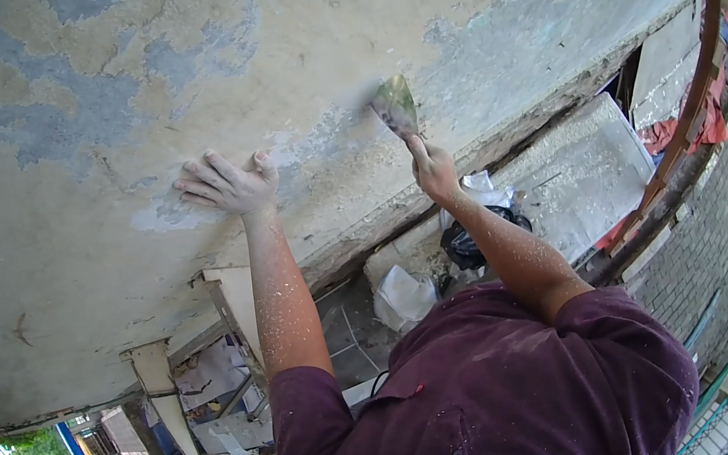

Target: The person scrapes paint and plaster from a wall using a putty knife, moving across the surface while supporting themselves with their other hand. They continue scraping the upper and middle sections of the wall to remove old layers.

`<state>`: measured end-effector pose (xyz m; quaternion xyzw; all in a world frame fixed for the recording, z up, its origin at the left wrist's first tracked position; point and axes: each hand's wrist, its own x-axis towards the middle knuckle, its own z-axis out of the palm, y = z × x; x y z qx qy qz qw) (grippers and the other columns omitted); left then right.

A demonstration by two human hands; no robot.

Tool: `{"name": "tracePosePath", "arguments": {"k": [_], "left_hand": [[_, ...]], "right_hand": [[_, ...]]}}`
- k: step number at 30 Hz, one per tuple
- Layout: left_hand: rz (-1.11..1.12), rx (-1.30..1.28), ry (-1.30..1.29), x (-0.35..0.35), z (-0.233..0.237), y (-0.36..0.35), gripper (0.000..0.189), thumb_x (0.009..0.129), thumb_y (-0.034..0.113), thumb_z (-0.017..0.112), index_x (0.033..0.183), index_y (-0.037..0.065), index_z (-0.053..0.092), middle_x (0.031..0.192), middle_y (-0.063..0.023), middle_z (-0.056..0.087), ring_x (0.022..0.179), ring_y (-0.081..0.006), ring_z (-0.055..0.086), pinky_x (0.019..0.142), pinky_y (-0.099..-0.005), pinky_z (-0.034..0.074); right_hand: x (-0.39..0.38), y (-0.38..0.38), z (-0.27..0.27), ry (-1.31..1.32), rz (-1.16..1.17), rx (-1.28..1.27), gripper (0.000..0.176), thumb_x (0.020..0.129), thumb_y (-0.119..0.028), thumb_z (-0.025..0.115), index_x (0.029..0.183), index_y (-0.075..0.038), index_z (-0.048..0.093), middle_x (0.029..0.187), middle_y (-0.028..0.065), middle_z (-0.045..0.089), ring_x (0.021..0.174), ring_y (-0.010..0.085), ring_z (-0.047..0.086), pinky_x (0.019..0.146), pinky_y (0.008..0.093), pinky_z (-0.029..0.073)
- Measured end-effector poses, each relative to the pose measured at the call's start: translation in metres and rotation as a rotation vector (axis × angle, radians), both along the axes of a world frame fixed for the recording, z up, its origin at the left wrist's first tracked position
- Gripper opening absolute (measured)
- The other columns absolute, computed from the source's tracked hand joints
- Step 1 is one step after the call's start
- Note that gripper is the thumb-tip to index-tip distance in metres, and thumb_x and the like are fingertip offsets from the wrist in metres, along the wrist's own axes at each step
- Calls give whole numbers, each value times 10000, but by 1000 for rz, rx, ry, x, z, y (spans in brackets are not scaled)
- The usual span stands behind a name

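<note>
So, the scraper [398, 111] is being gripped by the right hand [434, 171], with the fingers being curled tight round the handle. The blade is being pressed against the peeling plaster surface [167, 68]. The tool's long axis is being run from the fist up and slightly left, so the blade end is being held just above the hand, at the edge of a bluish bare patch. The tip is blurred, so the exact contact can't be told. The left hand [229, 184] is being laid flat on the same surface with the fingers spread. It's well off to the left of the blade and a touch lower, so the right hand is the nearer one by far. A crumpled white bag [404, 297] is being left lying on the floor below.
</note>
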<state>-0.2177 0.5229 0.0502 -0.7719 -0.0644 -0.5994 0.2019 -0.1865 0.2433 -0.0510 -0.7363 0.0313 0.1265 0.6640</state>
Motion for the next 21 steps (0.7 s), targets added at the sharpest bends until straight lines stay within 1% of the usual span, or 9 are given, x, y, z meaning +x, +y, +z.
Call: {"name": "tracePosePath", "arguments": {"k": [3, 7, 9, 11, 13, 14, 17, 20, 21], "left_hand": [[-1, -8, -14, -1, -2, -2, 723, 918, 541, 231, 1440, 41, 215, 1499, -217, 136, 1368, -477, 39, 1080, -602, 37], [-2, -3, -20, 1, -5, 3, 722, 914, 550, 233, 1449, 67, 199, 1504, -208, 124, 1370, -474, 24, 1080, -604, 32], [-7, -32, 6, 0, -5, -1, 732, 915, 555, 244, 1445, 52, 201, 1500, -227, 114, 1367, -482, 16, 1073, -610, 26], [-19, -37, 3, -3, 0, -2, 743, 916, 560, 256, 1441, 37, 202, 1496, -245, 103, 1364, -491, 9, 1067, -617, 20], [-15, -33, -13, 0, -1, -1, 718, 912, 553, 237, 1458, 89, 182, 1509, -198, 114, 1369, -478, 22, 1082, -598, 15], [-21, -17, -19, 0, 0, -1, 718, 913, 554, 235, 1458, 90, 181, 1511, -192, 115, 1367, -483, 24, 1084, -592, 12], [-29, -72, -1, 0, -4, -1, 720, 910, 559, 245, 1458, 95, 184, 1514, -183, 110, 1367, -484, 17, 1080, -598, 7], [-40, -48, 40, -3, -5, 2, 760, 908, 572, 277, 1455, 57, 165, 1508, -216, 88, 1362, -496, -8, 1065, -612, -18], [-37, -43, 31, -7, -5, 2, 760, 908, 572, 277, 1455, 57, 165, 1508, -216, 88, 1362, -496, -8, 1065, -612, -18]], "right_hand": [[24, 17, 69, -293, 9, 16, 549, 906, -484, 494, 783, 39, 607, 542, 146, 479, 558, 154, 484, 548, 344, 400], [33, 25, 161, -305, 52, 0, 504, 911, -463, 495, 936, 21, 635, 582, 170, 502, 576, 176, 511, 577, 352, 422], [22, 23, 148, -240, 106, -26, 497, 913, -455, 495, 992, 15, 637, 608, 189, 530, 591, 184, 534, 596, 354, 433], [11, 22, 94, -329, 87, -81, 493, 914, -450, 496, 1021, 10, 635, 688, 241, 580, 652, 207, 605, 634, 360, 449], [-1, 30, 40, -283, 25, -38, 487, 913, -443, 498, 1015, 12, 638, 761, 270, 600, 715, 225, 648, 648, 365, 453], [-1, 36, 44, -305, 16, 24, 476, 913, -436, 500, 1021, 6, 639, 777, 268, 604, 748, 228, 656, 649, 365, 452], [10, 49, 142, -331, 97, -90, 471, 911, -438, 499, 1027, -6, 643, 755, 253, 608, 730, 210, 645, 648, 364, 452], [19, 55, 159, -372, 106, 53, 474, 910, -446, 494, 1037, -15, 643, 720, 238, 603, 702, 216, 633, 645, 367, 451], [14, 51, 130, -370, 82, 10, 474, 911, -447, 492, 1042, -17, 642, 701, 228, 599, 680, 218, 621, 642, 369, 451]]}}
